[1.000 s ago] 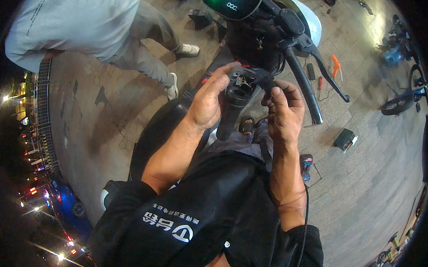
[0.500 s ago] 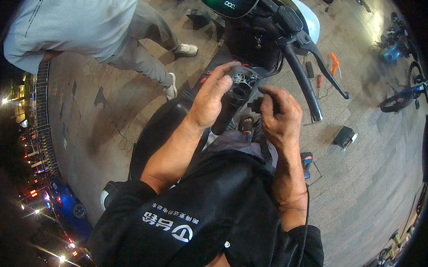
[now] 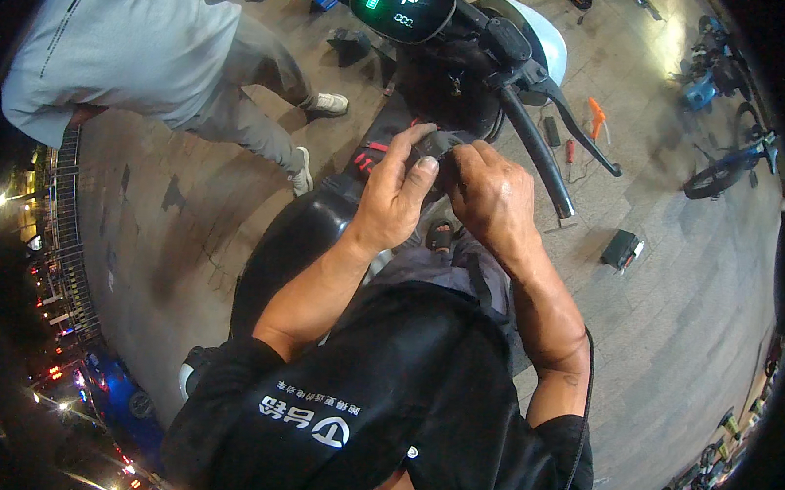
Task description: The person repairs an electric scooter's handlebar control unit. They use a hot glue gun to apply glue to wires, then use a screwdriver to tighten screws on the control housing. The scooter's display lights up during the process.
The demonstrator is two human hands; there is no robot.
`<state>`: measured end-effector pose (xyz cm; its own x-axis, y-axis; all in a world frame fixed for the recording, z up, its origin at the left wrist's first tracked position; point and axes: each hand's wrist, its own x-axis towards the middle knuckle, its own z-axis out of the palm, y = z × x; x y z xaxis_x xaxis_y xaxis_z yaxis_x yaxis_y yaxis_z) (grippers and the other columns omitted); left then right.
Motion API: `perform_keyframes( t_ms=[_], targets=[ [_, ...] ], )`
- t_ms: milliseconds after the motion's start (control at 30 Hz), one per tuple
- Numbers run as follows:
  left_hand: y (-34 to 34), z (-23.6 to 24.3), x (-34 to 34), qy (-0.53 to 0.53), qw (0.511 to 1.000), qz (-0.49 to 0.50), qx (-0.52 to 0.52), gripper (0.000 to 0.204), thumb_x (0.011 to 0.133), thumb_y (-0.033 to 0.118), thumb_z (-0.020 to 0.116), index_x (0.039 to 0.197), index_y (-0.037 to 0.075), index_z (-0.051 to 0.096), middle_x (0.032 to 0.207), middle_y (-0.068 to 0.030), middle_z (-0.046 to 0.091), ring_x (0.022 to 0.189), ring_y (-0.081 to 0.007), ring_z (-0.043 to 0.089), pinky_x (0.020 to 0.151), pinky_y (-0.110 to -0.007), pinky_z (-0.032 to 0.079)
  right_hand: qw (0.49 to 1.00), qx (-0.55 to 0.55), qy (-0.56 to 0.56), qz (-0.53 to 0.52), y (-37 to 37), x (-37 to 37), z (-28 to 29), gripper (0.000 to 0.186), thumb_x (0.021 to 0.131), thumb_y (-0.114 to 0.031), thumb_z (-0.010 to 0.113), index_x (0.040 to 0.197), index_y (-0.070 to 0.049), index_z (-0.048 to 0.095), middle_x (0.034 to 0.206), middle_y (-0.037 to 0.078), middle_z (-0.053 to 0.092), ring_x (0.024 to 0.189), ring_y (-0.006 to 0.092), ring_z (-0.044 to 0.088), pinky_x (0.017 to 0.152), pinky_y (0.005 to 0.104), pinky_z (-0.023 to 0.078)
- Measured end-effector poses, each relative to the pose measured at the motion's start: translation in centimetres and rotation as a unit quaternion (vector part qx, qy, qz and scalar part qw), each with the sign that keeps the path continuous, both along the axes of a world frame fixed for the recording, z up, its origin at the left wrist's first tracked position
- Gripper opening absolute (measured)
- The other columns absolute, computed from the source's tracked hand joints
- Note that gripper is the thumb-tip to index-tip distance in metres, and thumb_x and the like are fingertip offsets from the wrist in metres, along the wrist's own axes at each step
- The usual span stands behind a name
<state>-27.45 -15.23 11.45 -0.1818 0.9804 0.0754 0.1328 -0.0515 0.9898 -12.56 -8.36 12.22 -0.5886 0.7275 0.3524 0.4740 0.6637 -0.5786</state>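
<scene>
A small black handlebar switch housing (image 3: 435,144) is held in front of the scooter's column, between my two hands. My left hand (image 3: 390,200) is closed around its left side, with the thumb and fingers on it. From the right, my right hand (image 3: 497,197) is pressed against the housing with curled fingers, which hide what lies between them. Just ahead are the scooter's lit display (image 3: 400,8), the right handlebar tube (image 3: 537,155) without a grip, and a black brake lever (image 3: 580,131). The black seat (image 3: 295,240) lies beside my left forearm.
At the left stands another person (image 3: 137,45) in a grey shirt. On the paving at the right lie an orange tool (image 3: 597,120), a red-handled screwdriver (image 3: 570,153) and a black box (image 3: 621,249). Farther right stands a blue bicycle (image 3: 734,165).
My right hand has moved left and up, from beside the housing onto it. The open inside of the housing, seen before, is now covered. The view has shifted slightly.
</scene>
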Motion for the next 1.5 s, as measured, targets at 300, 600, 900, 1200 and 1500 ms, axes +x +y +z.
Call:
perform_keyframes(
  t_ms=[300, 600, 900, 1200, 1500],
  targets=[
    [0.3, -0.2, -0.1, -0.059, 0.998, -0.013, 0.008, 0.040, 0.101, 0.025, 0.046, 0.130, -0.002, 0.047, 0.116, -0.0069, 0.056, 0.106, -0.0131, 0.050, 0.096, -0.027, 0.039, 0.991, -0.028, 0.127, -0.027, -0.5, 0.4, -2.2, 0.020, 0.080, -0.010, 0.066, 0.099, -0.006, 0.059, 0.082, 0.014, 0.060, 0.072, 0.0349, 0.063, 0.059, 0.0411, 0.051],
    [0.7, -0.7, -1.2, -0.171, 0.985, 0.015, -0.029, 0.040, 0.102, 0.028, 0.037, 0.127, -0.002, 0.049, 0.117, -0.0086, 0.057, 0.107, -0.0140, 0.053, 0.096, -0.027, 0.039, 0.968, -0.144, 0.084, -0.186, -2.2, 2.3, -5.1, 0.014, 0.085, -0.014, 0.062, 0.095, -0.004, 0.061, 0.084, 0.020, 0.064, 0.079, 0.0402, 0.063, 0.069, 0.0447, 0.051],
    [1.3, -1.6, -1.0, -0.326, 0.942, 0.031, -0.066, 0.043, 0.099, 0.032, 0.040, 0.127, 0.000, 0.050, 0.111, -0.0127, 0.064, 0.094, -0.0216, 0.065, 0.078, -0.035, 0.055, 0.904, -0.352, 0.085, -0.226, -3.6, 4.8, -4.9, 0.019, 0.085, -0.014, 0.066, 0.097, 0.000, 0.066, 0.083, 0.017, 0.067, 0.077, 0.0243, 0.067, 0.072, 0.0331, 0.051],
    [1.4, -1.2, -1.1, -0.291, 0.954, 0.019, -0.070, 0.043, 0.098, 0.030, 0.048, 0.127, 0.000, 0.048, 0.114, -0.0109, 0.061, 0.099, -0.0185, 0.061, 0.087, -0.033, 0.050, 0.956, -0.186, 0.198, -0.108, -3.1, 3.6, -1.8, 0.028, 0.079, 0.004, 0.057, 0.104, -0.004, 0.066, 0.080, 0.011, 0.058, 0.072, 0.0236, 0.061, 0.065, 0.0323, 0.049],
    [1.3, 0.0, -1.4, -0.204, 0.977, -0.003, -0.062, 0.038, 0.100, 0.023, 0.044, 0.128, -0.001, 0.046, 0.118, -0.0081, 0.056, 0.108, -0.0138, 0.052, 0.098, -0.029, 0.039, 0.999, -0.039, -0.010, 0.015, -0.9, 2.2, -0.6, 0.065, 0.070, 0.008, 0.062, 0.127, -0.023, 0.061, 0.071, 0.009, 0.049, 0.059, 0.0270, 0.055, 0.054, 0.0386, 0.046]
  ],
)
